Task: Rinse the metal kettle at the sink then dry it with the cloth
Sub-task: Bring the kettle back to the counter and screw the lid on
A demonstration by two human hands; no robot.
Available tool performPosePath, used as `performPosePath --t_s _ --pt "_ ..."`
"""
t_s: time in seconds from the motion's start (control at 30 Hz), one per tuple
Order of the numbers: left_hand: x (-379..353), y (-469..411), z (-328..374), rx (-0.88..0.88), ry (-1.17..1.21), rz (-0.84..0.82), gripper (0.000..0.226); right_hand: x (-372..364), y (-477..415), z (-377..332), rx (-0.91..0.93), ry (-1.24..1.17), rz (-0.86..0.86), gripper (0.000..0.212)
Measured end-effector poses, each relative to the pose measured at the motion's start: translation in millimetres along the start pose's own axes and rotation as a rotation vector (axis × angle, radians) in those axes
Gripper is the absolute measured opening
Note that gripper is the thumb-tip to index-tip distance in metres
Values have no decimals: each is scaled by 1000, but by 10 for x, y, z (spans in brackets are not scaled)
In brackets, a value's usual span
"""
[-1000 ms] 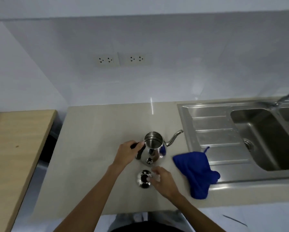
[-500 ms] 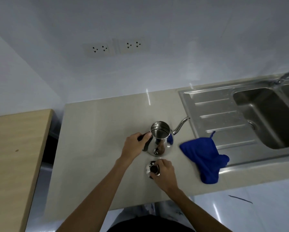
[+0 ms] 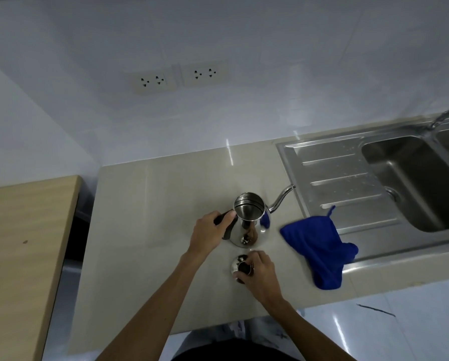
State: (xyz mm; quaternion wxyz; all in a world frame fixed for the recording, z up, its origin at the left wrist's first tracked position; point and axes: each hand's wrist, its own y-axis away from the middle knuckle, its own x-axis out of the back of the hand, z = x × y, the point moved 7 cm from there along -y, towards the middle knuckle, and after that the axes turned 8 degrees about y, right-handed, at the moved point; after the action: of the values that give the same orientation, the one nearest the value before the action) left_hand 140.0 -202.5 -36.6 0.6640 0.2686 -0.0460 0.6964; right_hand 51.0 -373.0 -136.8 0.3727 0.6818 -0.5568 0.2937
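The shiny, lidless metal kettle (image 3: 252, 220) stood upright on the beige stone counter (image 3: 153, 204), its thin curved spout reaching toward the rim of the stainless steel sink (image 3: 330, 175); the left hand (image 3: 209, 234) was wrapped around its black handle; the right hand (image 3: 260, 273) gripped the round steel lid with a black knob (image 3: 240, 265), near the counter's front edge; the crumpled blue cloth (image 3: 317, 243) lay just right of the kettle, draped over the sink's front rim; bare counter stretched open to the left and behind.

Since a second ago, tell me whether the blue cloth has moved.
No. The blue cloth lies across the steel sink's front-left rim as before, beside the metal kettle; only the camera shifted.
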Motion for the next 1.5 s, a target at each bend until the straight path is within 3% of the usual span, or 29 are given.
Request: performPosePath --t_s 0.13,0.5,0.67,0.83,1.0,1.4,1.5 --pt "5 2 -7 2 6 5 52 39 -3 -35 90 -13 7 56" --pt "-5 17 -35 21 35 11 52 155 5 -39 162 -81 -53 31" --pt "3 25 -40 28 41 23 51 829 128 -226 164 -302 75 30" --pt "-29 50 -48 38 75 57 52 1660 19 -451 253 -332 281 37" --pt "-42 19 -78 20 95 61 55 2139 -334 -700 302 -327 345 41" --pt "-32 -17 -125 -14 121 26 57 1797 -914 -885 344 -202 183 33" --pt "-28 -5 -137 -69 249 -31 71 1673 -904 -827 329 -179 163 35"
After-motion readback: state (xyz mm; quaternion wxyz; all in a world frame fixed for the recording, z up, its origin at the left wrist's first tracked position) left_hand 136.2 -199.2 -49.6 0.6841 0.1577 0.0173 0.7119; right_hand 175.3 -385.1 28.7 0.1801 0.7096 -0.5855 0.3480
